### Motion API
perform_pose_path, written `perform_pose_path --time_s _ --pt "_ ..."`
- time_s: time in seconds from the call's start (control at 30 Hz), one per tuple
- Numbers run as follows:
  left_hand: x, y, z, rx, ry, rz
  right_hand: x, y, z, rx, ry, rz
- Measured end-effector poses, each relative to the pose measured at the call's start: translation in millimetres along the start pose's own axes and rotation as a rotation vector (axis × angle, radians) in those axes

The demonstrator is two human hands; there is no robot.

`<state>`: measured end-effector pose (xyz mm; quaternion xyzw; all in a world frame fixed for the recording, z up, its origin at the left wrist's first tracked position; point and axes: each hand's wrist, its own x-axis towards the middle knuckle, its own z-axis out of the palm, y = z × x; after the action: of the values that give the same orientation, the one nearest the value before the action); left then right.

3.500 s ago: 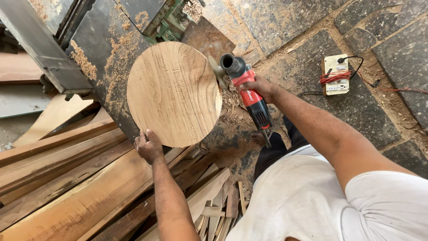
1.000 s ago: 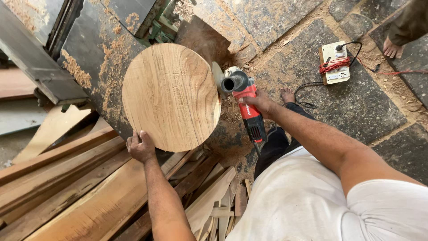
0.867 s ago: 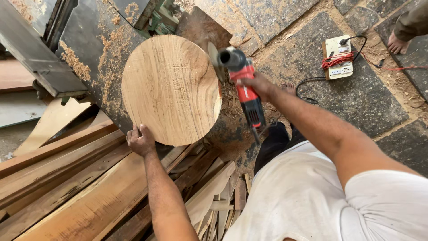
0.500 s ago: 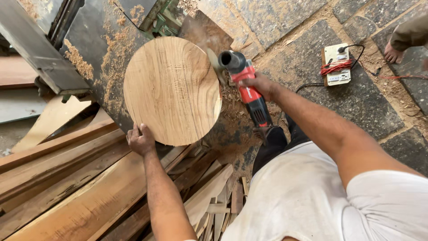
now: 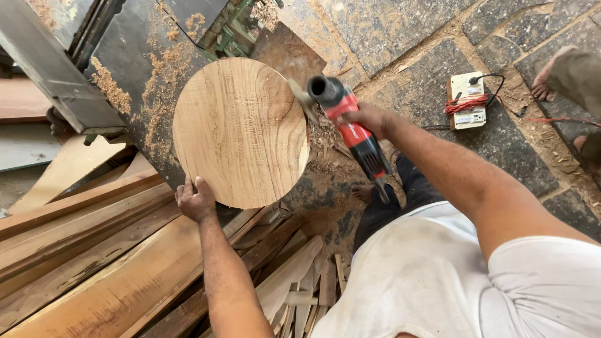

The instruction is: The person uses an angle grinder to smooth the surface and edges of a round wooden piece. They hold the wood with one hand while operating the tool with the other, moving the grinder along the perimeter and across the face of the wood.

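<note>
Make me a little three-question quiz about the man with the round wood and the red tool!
1. True or false: the left hand grips the lower edge of the wooden disc.
2. What does the right hand hold? A) a hammer B) a red grinder C) a saw
3. Fill in: the grinder's head meets the disc at its ____ edge, as seen in the picture.

Key
1. True.
2. B.
3. Right. The white socket box lies on the stone floor beyond, and planks are stacked under the left arm.
</note>
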<state>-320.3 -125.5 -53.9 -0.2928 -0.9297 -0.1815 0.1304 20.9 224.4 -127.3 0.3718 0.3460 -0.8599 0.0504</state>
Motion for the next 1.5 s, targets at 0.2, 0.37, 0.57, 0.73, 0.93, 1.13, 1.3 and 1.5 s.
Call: perform_pose_path --time_s 0.2,0.37,0.57,0.73,0.93,1.13,1.3,1.5 --pt "2.3 1.8 0.0 0.002 0.006 -0.041 -11.2 -10.4 2.8 -0.110 0.029 0.099" --pt "0.2 0.3 0.1 0.006 0.005 -0.055 9.4 -36.9 -4.1 -0.088 -0.066 0.016" --pt "2.7 1.0 2.4 0.036 0.016 -0.081 -8.7 -16.6 -1.3 0.000 -0.098 -0.011" --pt "0.6 -0.6 4.0 0.026 0.013 -0.078 12.5 -46.6 -1.6 -0.133 -0.053 0.023" --pt "1.0 -4.8 5.4 0.019 0.010 -0.082 -4.4 -25.2 4.1 -0.098 -0.087 0.024" --pt "3.7 -7.1 4.6 0.023 -0.020 -0.093 -10.8 17.3 14.9 0.006 0.000 0.000" --pt "1.8 -10.0 4.9 0.012 -0.004 -0.075 -13.3 55.4 23.1 0.160 0.033 -0.032" --pt "1.6 -12.1 5.1 0.022 0.010 -0.069 -8.2 37.5 25.2 0.143 0.016 -0.035"
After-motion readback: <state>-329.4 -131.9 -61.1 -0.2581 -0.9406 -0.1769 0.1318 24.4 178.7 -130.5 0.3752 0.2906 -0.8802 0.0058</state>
